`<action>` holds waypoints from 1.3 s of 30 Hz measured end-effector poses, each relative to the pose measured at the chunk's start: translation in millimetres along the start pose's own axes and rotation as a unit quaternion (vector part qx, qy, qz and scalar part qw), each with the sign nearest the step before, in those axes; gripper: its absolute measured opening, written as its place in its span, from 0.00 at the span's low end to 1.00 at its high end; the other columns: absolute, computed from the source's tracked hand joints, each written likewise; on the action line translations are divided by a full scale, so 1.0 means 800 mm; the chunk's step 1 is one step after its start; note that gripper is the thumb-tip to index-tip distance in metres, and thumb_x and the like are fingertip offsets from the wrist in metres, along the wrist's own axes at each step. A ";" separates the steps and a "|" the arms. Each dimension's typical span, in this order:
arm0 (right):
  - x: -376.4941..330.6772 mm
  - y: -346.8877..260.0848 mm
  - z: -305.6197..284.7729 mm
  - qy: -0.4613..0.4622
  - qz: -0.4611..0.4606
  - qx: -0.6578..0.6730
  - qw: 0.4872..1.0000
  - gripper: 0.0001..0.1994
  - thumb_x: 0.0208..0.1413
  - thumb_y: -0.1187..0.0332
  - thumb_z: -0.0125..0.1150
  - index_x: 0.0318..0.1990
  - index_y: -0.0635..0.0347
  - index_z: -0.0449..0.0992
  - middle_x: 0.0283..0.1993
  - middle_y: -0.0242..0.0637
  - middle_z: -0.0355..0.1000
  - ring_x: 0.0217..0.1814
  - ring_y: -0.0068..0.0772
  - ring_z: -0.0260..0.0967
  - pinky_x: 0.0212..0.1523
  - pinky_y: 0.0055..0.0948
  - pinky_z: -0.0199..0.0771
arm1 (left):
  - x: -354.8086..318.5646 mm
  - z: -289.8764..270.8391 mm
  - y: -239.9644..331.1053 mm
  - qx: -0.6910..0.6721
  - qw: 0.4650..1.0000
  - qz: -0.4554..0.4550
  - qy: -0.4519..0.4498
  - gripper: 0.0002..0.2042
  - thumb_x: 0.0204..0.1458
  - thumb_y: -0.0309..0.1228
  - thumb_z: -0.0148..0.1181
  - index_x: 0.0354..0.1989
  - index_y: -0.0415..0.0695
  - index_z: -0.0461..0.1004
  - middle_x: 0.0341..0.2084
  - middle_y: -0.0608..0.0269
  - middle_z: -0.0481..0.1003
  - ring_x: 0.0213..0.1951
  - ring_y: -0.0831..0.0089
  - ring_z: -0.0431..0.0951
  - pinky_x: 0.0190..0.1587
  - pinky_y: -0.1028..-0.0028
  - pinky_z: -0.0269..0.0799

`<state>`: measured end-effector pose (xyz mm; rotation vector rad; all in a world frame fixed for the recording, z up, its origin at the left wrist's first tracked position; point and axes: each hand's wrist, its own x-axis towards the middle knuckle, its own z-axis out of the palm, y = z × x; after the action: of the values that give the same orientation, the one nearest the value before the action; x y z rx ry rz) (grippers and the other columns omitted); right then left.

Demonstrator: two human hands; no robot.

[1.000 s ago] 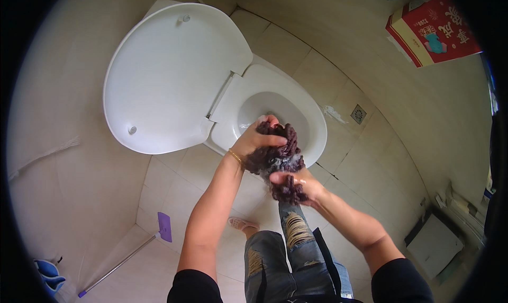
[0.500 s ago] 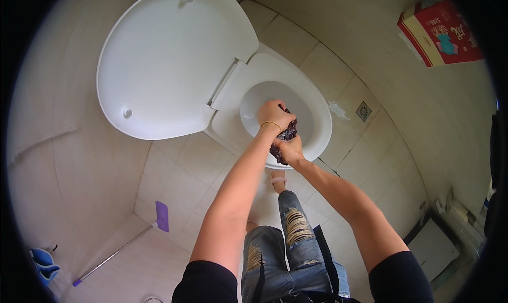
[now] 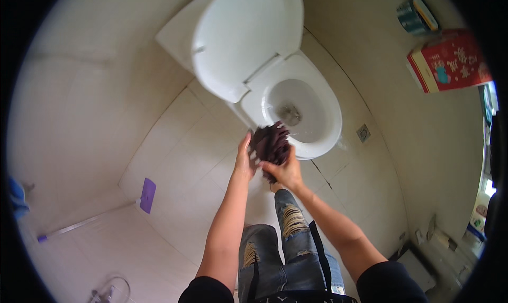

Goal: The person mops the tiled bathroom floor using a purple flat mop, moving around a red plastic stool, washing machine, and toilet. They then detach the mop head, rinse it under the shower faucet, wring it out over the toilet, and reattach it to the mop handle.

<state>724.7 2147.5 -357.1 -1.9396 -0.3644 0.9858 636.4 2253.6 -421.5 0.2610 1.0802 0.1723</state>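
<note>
A dark maroon cloth (image 3: 271,144), bunched and partly blurred, is held between my two hands in front of the toilet bowl. My left hand (image 3: 244,159) supports its left side with the fingers pointing up. On the lower right, my right hand (image 3: 286,170) grips it with the thumb across the front. The white toilet (image 3: 330,110) has its lid (image 3: 248,38) raised, and water shows at the bottom of the bowl. The cloth overlaps the bowl's near left rim in view; whether it touches cannot be told.
A purple squeegee (image 3: 148,196) with a long handle lies at the left. High on the right are a red box (image 3: 450,65) and a teal container (image 3: 417,16). A floor drain (image 3: 363,133) sits right of the toilet, and a shower hose (image 3: 114,291) is at the lower left.
Both hands have come up and back from over the bowl, bringing the cloth nearer. The tightly squeezed cloth is now looser and more spread. The view has shifted.
</note>
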 end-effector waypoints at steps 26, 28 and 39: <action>-0.665 0.018 0.549 -0.533 0.169 0.066 0.826 0.17 0.40 0.77 0.59 0.38 0.58 0.59 0.36 0.36 0.65 0.39 0.32 0.65 0.37 0.29 0.70 | -0.727 -0.651 -0.312 -0.511 0.716 0.416 0.231 0.17 0.49 0.36 0.43 0.48 0.45 0.62 0.44 0.61 0.67 0.45 0.64 0.68 0.46 0.63 0.65; -0.649 0.024 0.595 -0.542 0.198 0.082 0.813 0.17 0.42 0.78 0.56 0.40 0.59 0.59 0.38 0.38 0.64 0.40 0.35 0.65 0.38 0.32 0.70 | -0.721 -0.687 -0.279 -0.515 0.646 0.510 0.240 0.14 0.44 0.33 0.48 0.40 0.42 0.66 0.37 0.61 0.70 0.40 0.66 0.70 0.42 0.68 0.67; -0.637 -0.029 0.940 -0.638 0.205 -0.149 0.727 0.37 0.44 0.65 0.55 0.60 0.48 0.39 0.56 0.44 0.52 0.55 0.51 0.51 0.47 0.45 0.61 | -0.755 -0.971 0.003 -0.505 0.596 0.526 0.337 0.14 0.41 0.29 0.54 0.39 0.41 0.67 0.33 0.60 0.71 0.37 0.67 0.71 0.36 0.69 0.70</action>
<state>-168.5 2302.5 -293.4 -1.2694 -0.9029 2.6464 -331.3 2193.8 -255.1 -0.2889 1.2537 2.0549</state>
